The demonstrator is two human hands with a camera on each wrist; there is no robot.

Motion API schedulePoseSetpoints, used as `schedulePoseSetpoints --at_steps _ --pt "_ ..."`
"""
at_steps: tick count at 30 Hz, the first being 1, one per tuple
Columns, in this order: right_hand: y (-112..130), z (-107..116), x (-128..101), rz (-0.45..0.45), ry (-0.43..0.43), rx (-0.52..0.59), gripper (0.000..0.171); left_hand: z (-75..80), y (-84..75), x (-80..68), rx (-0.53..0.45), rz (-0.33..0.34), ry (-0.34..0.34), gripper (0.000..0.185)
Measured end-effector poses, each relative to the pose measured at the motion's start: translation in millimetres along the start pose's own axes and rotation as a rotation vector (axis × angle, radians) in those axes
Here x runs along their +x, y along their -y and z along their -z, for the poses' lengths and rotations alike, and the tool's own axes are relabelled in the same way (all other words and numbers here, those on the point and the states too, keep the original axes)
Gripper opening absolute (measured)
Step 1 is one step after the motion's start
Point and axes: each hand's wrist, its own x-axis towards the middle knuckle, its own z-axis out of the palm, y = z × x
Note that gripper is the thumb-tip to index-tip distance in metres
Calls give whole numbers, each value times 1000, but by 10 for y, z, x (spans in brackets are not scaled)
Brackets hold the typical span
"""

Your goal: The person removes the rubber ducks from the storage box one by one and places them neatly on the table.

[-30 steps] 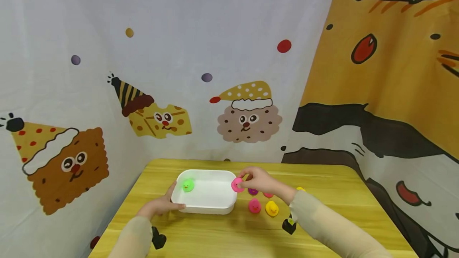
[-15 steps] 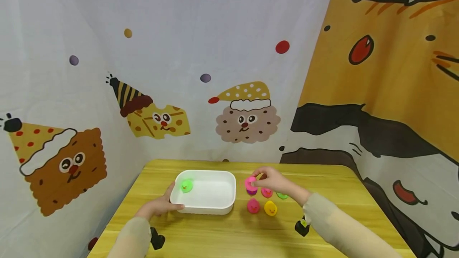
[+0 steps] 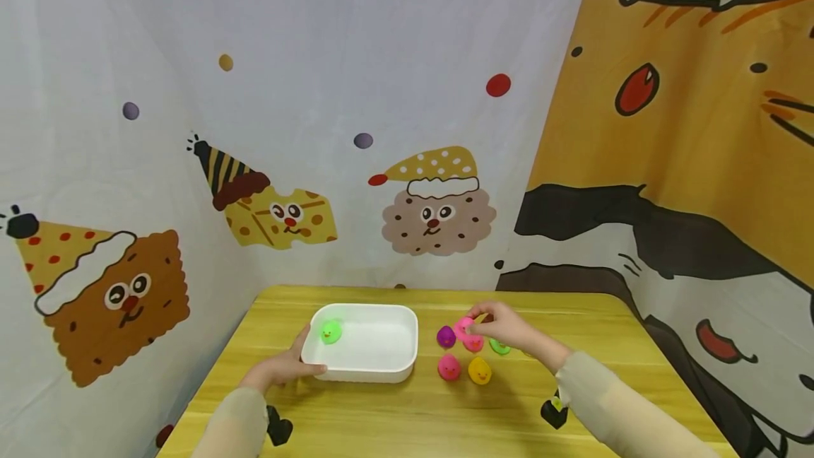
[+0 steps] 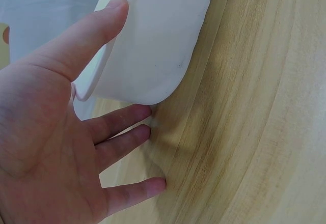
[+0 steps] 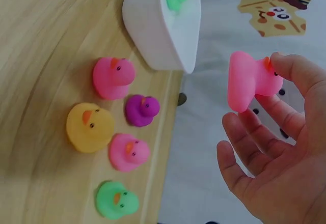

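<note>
My right hand (image 3: 509,325) pinches a pink rubber duck (image 5: 245,81) between thumb and fingers, raised off the table. In the head view it overlaps another pink duck (image 3: 473,342). Beside that one sits a small purple duck (image 5: 141,110). Nearer stand a deeper pink duck (image 3: 449,367) and a yellow duck (image 3: 480,371); a green duck (image 5: 114,201) is farther right, partly under my wrist in the head view. My left hand (image 3: 280,367) braces the near-left corner of a white plastic box (image 3: 369,376), thumb over its rim, other fingers extended. Inside lies a green duck (image 3: 331,331).
All this stands on a wood-grain table (image 3: 381,423). Behind it hangs a white cloth (image 3: 305,76) with cartoon prints, and an orange-and-dark printed part lies at the right. A black wrist device (image 3: 553,412) hangs under the right sleeve, another (image 3: 278,426) under the left.
My right hand has carried the pink duck rightward from the box's right rim, past the purple duck, which now shows fully. The left hand and the box stay in place.
</note>
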Motion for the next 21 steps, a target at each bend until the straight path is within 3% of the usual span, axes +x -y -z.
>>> schedulePoseSetpoints --at_steps 7,21 --pt "-214 42 -90 25 -17 -25 28 -12 -17 -16 1 -24 -7 113" --pt "-526 70 -320 -68 -43 -45 28 0 22 -6 24 -45 -4 114"
